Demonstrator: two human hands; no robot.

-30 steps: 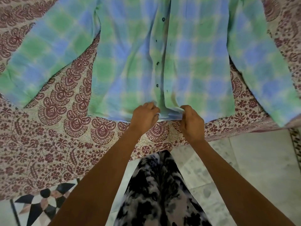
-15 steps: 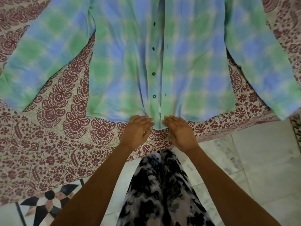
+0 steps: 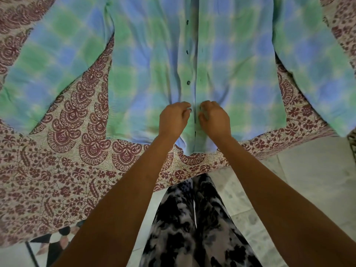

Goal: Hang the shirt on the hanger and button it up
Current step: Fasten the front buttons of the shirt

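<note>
Shirt (image 3: 240,74) lies flat and front-up on the patterned bed cover (image 3: 57,160), with its sleeves spread to either side and its hem toward the person. A second ago both hands pinched the hem at the front opening, and half a second ago they lay flat on it, smoothing it. Now they have moved up the opening. The left hand (image 3: 174,120) has its fingers curled onto the edge that carries the buttons, its fingertips at the lowest button (image 3: 190,110) that shows. The right hand (image 3: 214,120) is curled onto the facing edge, and each hand seems to pinch cloth. This suggests that straightening is over and buttoning is starting from the bottom. The next button up (image 3: 188,82) lies bare beside its hole, so the front looks unfastened. No hanger is in view, and the collar is out of frame.
</note>
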